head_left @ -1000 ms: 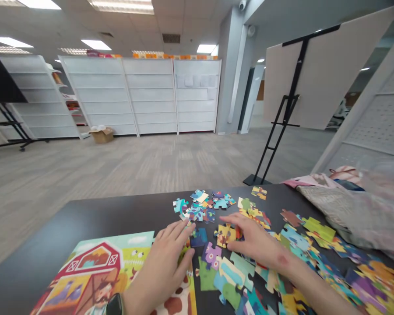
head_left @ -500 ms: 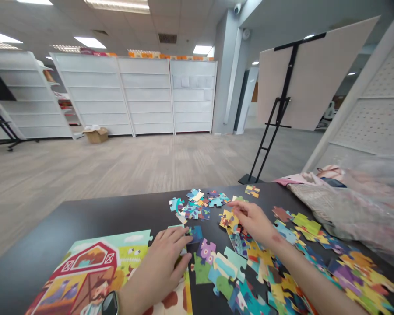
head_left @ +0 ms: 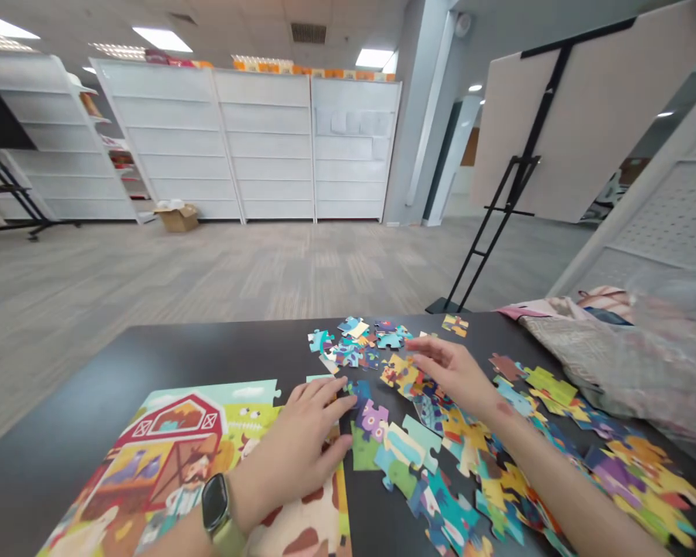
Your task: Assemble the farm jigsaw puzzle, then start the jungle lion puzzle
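My left hand (head_left: 307, 437), a watch on its wrist, lies palm down over the right side of a partly assembled farm jigsaw puzzle (head_left: 191, 410) with a red barn. Its fingers are stretched out, their tips beside a dark blue puzzle piece (head_left: 359, 392). Above the loose pieces is my right hand (head_left: 455, 375), fingers extended and slightly apart, with nothing visible in them. Just left of it lie yellow puzzle pieces (head_left: 399, 373). Its fingertips point at a small pile of blue puzzle pieces (head_left: 348, 352). A purple piece (head_left: 374, 420) rests between the hands.
Many loose puzzle pieces (head_left: 446, 507) cover the right half of the black table (head_left: 197, 348). A plastic-wrapped fabric bundle (head_left: 603, 363) sits at the right edge. Beyond the table stand an easel with a board (head_left: 533, 170) and white shelves (head_left: 267, 147).
The view has shifted slightly, so the table sits higher and a little to the right. My right hand's fingers have spread a bit near the yellow pieces. My left hand stays on the puzzle.
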A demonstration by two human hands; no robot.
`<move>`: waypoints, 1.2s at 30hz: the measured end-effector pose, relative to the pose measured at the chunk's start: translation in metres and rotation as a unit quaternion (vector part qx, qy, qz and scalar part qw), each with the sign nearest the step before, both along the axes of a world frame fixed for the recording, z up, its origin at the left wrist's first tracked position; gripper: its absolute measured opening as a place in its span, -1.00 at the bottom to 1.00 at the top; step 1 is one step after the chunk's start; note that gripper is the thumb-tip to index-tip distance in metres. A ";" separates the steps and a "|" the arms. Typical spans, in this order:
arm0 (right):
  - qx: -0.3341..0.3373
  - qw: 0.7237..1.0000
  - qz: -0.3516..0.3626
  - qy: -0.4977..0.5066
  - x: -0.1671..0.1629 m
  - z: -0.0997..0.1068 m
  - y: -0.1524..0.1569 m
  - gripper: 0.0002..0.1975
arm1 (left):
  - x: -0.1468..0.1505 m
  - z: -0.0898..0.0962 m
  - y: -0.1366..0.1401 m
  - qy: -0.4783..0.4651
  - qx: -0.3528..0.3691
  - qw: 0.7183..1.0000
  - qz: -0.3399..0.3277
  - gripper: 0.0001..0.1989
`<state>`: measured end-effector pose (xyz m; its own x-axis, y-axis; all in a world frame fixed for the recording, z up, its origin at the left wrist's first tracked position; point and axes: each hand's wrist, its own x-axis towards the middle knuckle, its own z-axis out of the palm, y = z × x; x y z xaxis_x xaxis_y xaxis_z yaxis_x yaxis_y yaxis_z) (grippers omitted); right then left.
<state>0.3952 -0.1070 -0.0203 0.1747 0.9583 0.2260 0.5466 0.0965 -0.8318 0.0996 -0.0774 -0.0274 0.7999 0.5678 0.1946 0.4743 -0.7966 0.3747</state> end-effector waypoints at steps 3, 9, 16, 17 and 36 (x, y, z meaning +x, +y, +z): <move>0.053 0.982 0.074 -0.165 -0.015 0.007 -0.007 -0.76 | 0.002 0.003 -0.004 -0.023 -0.020 0.999 -0.017 -0.70; 0.022 0.947 0.229 -0.226 -0.048 0.005 -0.021 -0.62 | 0.006 0.002 -0.007 -0.051 -0.053 0.997 -0.016 -0.74; -0.004 0.947 0.189 -0.261 -0.034 -0.007 -0.015 -0.78 | 0.007 0.001 -0.005 -0.054 -0.084 0.995 -0.008 -0.70; -0.006 0.948 0.182 -0.260 -0.032 -0.006 -0.014 -0.79 | 0.007 0.002 -0.005 -0.052 -0.088 0.995 -0.006 -0.70; -0.027 0.942 0.196 -0.270 -0.033 0.006 -0.023 -0.70 | 0.004 -0.005 0.002 -0.117 -0.090 0.984 -0.100 -0.79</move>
<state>0.3625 -0.1295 -0.0147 -0.3224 0.9379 0.1283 0.8230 0.3447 -0.4514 0.1036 -0.0754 -0.0320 0.8445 0.4450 0.2980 0.1980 -0.7764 0.5983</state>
